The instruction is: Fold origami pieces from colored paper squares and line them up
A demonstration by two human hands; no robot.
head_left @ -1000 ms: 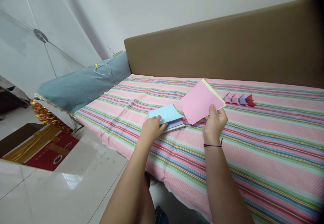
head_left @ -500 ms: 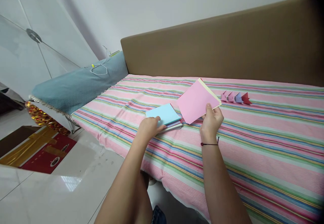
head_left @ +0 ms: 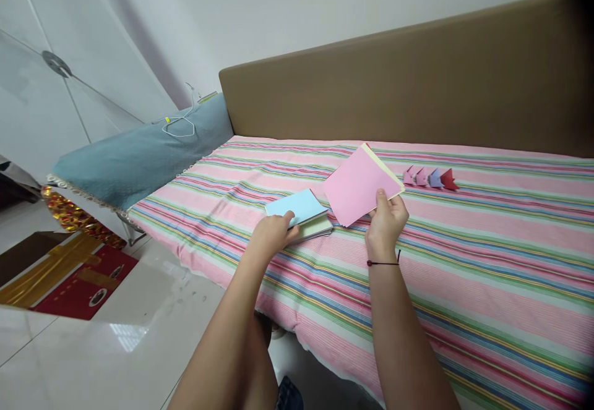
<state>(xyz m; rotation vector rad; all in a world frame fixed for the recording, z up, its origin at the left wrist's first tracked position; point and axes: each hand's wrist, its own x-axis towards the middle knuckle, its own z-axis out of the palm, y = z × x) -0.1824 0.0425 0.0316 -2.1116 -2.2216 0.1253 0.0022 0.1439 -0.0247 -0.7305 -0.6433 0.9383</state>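
Note:
My left hand [head_left: 273, 234] pinches the near edge of light blue paper [head_left: 299, 206], lifting that edge off a stack of paper [head_left: 313, 227] on the bed. A pale green sheet shows on the stack under the blue one. My right hand [head_left: 387, 215] is closed on the lower right corner of some pink paper [head_left: 359, 184], thumb on top. Cream and red edges peek out behind the pink. This bundle is tilted just right of the stack. Several small folded paper pieces [head_left: 429, 177], pink, blue-violet and red, stand in a row farther right.
A striped cloth [head_left: 501, 243] covers the bed, with a brown backrest [head_left: 399, 82] behind. At the left, a white cable [head_left: 179, 127] lies on a blue-covered armrest [head_left: 134, 156]. A red taped carton [head_left: 83, 280] stands on the tiled floor.
My left hand has raised the near edge of the blue paper, so the pale green sheet under it now shows. My right hand holds the pink bundle almost still.

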